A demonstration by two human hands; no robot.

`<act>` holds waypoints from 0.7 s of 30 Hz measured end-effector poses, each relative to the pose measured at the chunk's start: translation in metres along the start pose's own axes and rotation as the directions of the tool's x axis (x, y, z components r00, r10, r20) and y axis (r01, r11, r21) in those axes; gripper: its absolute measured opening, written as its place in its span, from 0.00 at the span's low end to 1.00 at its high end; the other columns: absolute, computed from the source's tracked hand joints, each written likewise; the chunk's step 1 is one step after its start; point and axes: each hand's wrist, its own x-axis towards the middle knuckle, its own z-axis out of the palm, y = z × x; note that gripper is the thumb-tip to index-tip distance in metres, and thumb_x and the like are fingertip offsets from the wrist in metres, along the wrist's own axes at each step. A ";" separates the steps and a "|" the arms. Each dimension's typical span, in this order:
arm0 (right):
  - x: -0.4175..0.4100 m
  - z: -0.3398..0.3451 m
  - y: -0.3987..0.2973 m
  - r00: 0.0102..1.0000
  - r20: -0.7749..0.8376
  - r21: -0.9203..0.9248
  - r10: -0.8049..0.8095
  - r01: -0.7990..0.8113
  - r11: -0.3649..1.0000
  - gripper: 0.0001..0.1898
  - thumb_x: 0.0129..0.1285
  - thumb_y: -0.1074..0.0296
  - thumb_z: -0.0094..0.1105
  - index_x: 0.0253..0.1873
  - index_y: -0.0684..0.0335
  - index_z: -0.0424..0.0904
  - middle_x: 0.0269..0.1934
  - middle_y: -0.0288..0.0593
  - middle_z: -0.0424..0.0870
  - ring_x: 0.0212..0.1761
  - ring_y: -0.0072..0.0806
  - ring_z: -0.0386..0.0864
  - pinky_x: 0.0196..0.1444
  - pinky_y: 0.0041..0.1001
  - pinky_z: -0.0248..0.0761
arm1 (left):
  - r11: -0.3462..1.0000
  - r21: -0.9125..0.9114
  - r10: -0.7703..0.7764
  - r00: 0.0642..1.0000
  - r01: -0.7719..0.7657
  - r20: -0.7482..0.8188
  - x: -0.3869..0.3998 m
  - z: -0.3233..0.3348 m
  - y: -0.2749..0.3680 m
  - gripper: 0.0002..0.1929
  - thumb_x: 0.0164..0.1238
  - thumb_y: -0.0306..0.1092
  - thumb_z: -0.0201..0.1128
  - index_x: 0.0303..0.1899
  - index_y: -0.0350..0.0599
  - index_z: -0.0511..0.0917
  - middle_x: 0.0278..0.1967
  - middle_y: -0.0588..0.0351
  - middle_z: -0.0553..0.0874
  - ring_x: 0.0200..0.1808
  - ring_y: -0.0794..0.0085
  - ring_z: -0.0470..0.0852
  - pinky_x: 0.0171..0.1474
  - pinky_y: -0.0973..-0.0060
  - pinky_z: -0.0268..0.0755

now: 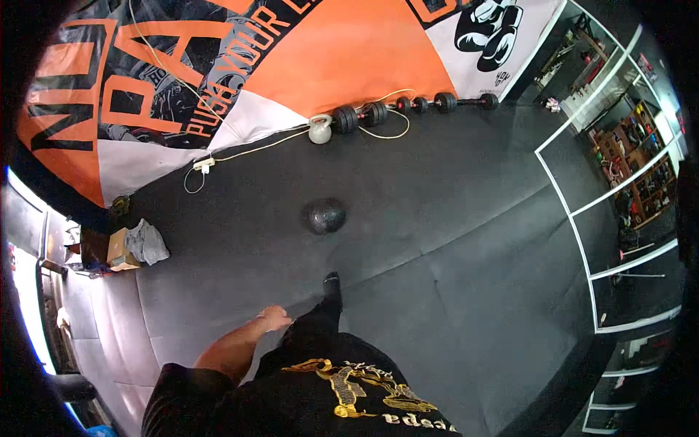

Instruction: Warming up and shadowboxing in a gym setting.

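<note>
My left hand [274, 318] hangs beside my left thigh, seen from above; it seems to hold nothing, but its fingers are too small and blurred to tell how far they are bent. My right hand is out of view. Ahead of my one visible foot [331, 280], a dark, shiny ball [326, 216] lies on the black mat floor [426, 180]. Beyond it, near the wall, stands a light-coloured kettlebell [320, 130] with dumbbells [345, 119] in a row to its right.
A pale cable and a power strip [204, 163] lie along the foot of the bannered wall. At the left, a cardboard box [121, 250] touches a grey cloth or bag [147, 243]. White-framed panes [580, 240] stand at the right, with wooden shelves [633, 158] behind them.
</note>
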 end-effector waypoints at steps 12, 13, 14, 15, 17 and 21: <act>-0.070 -0.362 0.200 0.363 -0.925 0.330 -0.112 0.623 -0.709 0.10 0.63 0.62 0.59 0.29 0.58 0.77 0.22 0.32 0.71 0.22 0.20 0.64 0.22 0.23 0.58 | 0.915 -0.095 -0.378 0.916 0.391 0.134 0.232 -0.178 0.082 0.19 0.58 0.47 0.59 0.28 0.35 0.81 0.26 0.43 0.84 0.28 0.45 0.78 0.40 0.55 0.75; -0.081 -0.380 0.202 0.326 -0.941 0.304 -0.094 0.684 -0.663 0.10 0.62 0.63 0.59 0.28 0.58 0.76 0.22 0.32 0.71 0.22 0.20 0.64 0.22 0.23 0.58 | 0.916 -0.098 -0.380 0.920 0.389 0.098 0.229 -0.181 0.083 0.19 0.58 0.46 0.59 0.28 0.34 0.81 0.26 0.43 0.84 0.28 0.45 0.79 0.39 0.55 0.75; -0.103 -0.391 0.209 0.283 -0.956 0.272 -0.082 0.743 -0.612 0.10 0.62 0.63 0.59 0.28 0.58 0.75 0.22 0.32 0.70 0.22 0.21 0.64 0.22 0.23 0.58 | 0.915 -0.101 -0.385 0.921 0.389 0.058 0.225 -0.181 0.080 0.19 0.59 0.46 0.59 0.28 0.34 0.81 0.25 0.43 0.84 0.29 0.44 0.79 0.39 0.54 0.75; -0.095 -0.398 0.204 0.291 -0.953 0.277 -0.080 0.738 -0.616 0.10 0.62 0.63 0.59 0.28 0.58 0.75 0.22 0.32 0.70 0.22 0.21 0.64 0.22 0.23 0.58 | 0.932 -0.070 -0.354 0.934 0.357 0.044 0.223 -0.177 0.075 0.20 0.60 0.47 0.59 0.28 0.34 0.81 0.26 0.43 0.84 0.29 0.43 0.80 0.39 0.54 0.75; -0.079 -0.410 0.188 0.237 -0.969 0.238 -0.070 0.816 -0.527 0.09 0.62 0.62 0.59 0.29 0.58 0.76 0.23 0.33 0.72 0.23 0.23 0.66 0.23 0.25 0.60 | 0.945 -0.039 -0.323 0.946 0.324 0.031 0.206 -0.162 0.056 0.21 0.61 0.48 0.59 0.27 0.33 0.80 0.26 0.42 0.85 0.30 0.42 0.81 0.38 0.53 0.75; -0.060 -0.415 0.117 0.039 -0.989 0.083 -0.146 0.946 -0.314 0.10 0.61 0.61 0.60 0.30 0.59 0.78 0.25 0.35 0.75 0.25 0.27 0.69 0.26 0.27 0.63 | 0.917 0.247 -0.340 0.937 0.313 0.074 0.062 -0.021 -0.087 0.27 0.64 0.56 0.58 0.29 0.35 0.82 0.34 0.43 0.88 0.34 0.39 0.82 0.39 0.53 0.76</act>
